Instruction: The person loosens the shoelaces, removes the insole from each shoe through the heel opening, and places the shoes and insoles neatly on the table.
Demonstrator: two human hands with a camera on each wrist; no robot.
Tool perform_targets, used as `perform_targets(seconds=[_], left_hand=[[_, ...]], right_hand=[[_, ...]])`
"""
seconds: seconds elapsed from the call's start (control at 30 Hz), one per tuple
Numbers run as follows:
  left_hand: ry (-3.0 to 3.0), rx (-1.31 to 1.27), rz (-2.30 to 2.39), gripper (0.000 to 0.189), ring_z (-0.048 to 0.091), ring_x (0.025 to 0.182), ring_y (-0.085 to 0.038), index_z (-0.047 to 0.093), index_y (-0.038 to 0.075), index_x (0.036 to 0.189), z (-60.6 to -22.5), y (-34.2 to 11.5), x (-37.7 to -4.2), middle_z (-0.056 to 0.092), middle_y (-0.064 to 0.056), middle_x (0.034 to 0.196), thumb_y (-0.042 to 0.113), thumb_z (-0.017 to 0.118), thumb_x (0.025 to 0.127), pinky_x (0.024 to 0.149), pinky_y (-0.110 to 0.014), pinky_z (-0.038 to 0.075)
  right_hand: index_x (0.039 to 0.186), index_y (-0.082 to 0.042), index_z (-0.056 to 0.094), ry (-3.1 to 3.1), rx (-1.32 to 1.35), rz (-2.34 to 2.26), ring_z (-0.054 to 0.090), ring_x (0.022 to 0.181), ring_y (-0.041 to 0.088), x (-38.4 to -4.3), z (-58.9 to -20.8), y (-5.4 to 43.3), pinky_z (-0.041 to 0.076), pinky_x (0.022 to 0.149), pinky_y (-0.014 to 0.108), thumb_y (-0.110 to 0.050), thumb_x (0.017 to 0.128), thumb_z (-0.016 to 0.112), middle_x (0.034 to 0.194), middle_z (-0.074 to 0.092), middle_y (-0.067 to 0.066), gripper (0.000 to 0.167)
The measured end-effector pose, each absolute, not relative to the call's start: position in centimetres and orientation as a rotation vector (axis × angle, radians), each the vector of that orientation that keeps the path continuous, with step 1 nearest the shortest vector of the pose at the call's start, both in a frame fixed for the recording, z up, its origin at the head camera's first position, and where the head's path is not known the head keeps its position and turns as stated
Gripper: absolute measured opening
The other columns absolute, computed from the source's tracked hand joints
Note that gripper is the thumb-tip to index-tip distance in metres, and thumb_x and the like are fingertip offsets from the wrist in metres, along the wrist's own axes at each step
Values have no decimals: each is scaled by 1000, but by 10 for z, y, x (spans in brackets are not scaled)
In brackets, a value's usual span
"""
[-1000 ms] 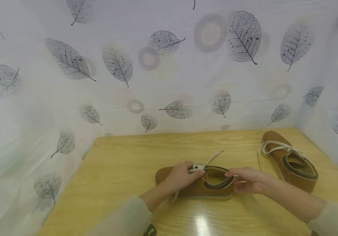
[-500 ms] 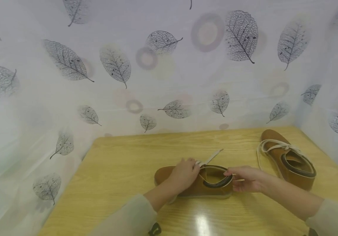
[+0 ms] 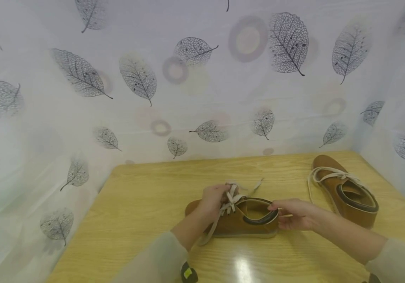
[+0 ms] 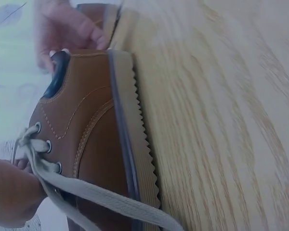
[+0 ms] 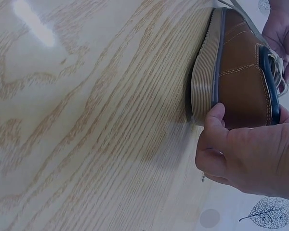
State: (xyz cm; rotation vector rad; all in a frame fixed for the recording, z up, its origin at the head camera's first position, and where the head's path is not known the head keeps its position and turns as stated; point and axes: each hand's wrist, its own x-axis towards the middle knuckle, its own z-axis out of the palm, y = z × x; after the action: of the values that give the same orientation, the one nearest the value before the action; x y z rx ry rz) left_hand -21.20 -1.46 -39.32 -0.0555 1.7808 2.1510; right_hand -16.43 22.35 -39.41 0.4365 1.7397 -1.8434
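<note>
A brown lace-up shoe (image 3: 248, 227) lies sole down on the wooden table, toe to the left, its collar trimmed in dark padding. My right hand (image 3: 296, 214) grips it by the heel, one digit at the collar and others curled low behind the heel, as the right wrist view also shows. Over the front of the shoe, my left hand (image 3: 211, 201) has its fingertips curled at the far side of the lacing, pinching the pale shoelace (image 3: 231, 199). In the left wrist view, a lace strand (image 4: 111, 199) trails across the shoe's side; the left fingertips are partly hidden.
A matching brown shoe (image 3: 356, 212), its laces tied, stands at the right of the table (image 3: 146, 220). A leaf-patterned white sheet (image 3: 216, 94) rises behind the table and along both sides.
My left hand has shifted off the knot, slightly left and toward the far side, uncovering the crossed laces. The right hand keeps its hold on the heel; the shoe stays in place.
</note>
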Motion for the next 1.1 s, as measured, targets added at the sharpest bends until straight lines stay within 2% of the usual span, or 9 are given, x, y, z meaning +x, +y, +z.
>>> perform_targets(seconds=[0.1,0.2,0.3,0.4,0.57,0.67,0.9,1.03,1.1], left_hand=[[1580,-140,2260,29,66,103,-26,59,-9,117,-394,-19,-217,65,-22,113,11,51,96,96,-32,50],[1436,-184,2319,37,54,120,-33,48,-12,127,-394,-24,-219,53,-27,129,13,42,101,104,-39,43],[1298,-175,2360,41,44,129,-37,40,-11,133,-394,-28,-220,43,-29,138,17,34,104,108,-41,39],[1142,-154,2396,41,40,132,-35,38,-6,135,-393,-30,-222,40,-26,142,20,34,104,109,-39,37],[1034,-111,2430,31,42,132,-31,47,3,124,-393,-32,-224,45,-20,139,22,35,104,110,-37,36],[1055,-106,2439,33,41,133,-31,46,2,126,-393,-34,-225,43,-21,140,22,33,104,110,-38,36],[1107,-129,2417,45,28,138,-37,27,-5,142,-392,-43,-226,26,-27,148,20,28,105,113,-43,29],[1050,-153,2440,45,26,139,-37,27,-6,142,-393,-48,-227,26,-29,148,20,28,105,114,-44,26],[1026,-136,2445,43,29,138,-36,31,-5,139,-395,-49,-228,31,-28,146,21,28,105,113,-43,28]], right_hand=[[95,-2,64,1744,433,-1842,47,91,21,-164,-394,223,51,76,27,-10,84,62,110,38,17,14],[94,-3,65,1745,431,-1841,47,90,21,-164,-394,223,51,75,27,-10,84,62,109,38,16,12],[94,-3,64,1746,424,-1840,47,89,20,-163,-393,223,51,74,27,-10,84,62,107,39,15,13],[95,-2,64,1749,412,-1838,47,88,20,-163,-393,223,50,74,26,-10,84,62,105,40,14,14],[97,-2,64,1749,401,-1838,47,91,21,-164,-392,224,50,76,28,-10,84,61,109,39,16,15],[98,-1,63,1748,405,-1836,47,93,22,-164,-393,224,50,77,29,-10,85,61,113,37,18,17],[98,0,63,1760,396,-1831,48,91,20,-165,-394,224,51,76,28,-11,84,61,110,39,16,18],[99,-1,63,1761,381,-1826,48,88,19,-165,-395,225,52,75,28,-11,84,61,104,41,13,18],[98,-1,63,1759,381,-1827,48,87,18,-165,-395,225,52,75,28,-11,84,61,102,41,12,17]])
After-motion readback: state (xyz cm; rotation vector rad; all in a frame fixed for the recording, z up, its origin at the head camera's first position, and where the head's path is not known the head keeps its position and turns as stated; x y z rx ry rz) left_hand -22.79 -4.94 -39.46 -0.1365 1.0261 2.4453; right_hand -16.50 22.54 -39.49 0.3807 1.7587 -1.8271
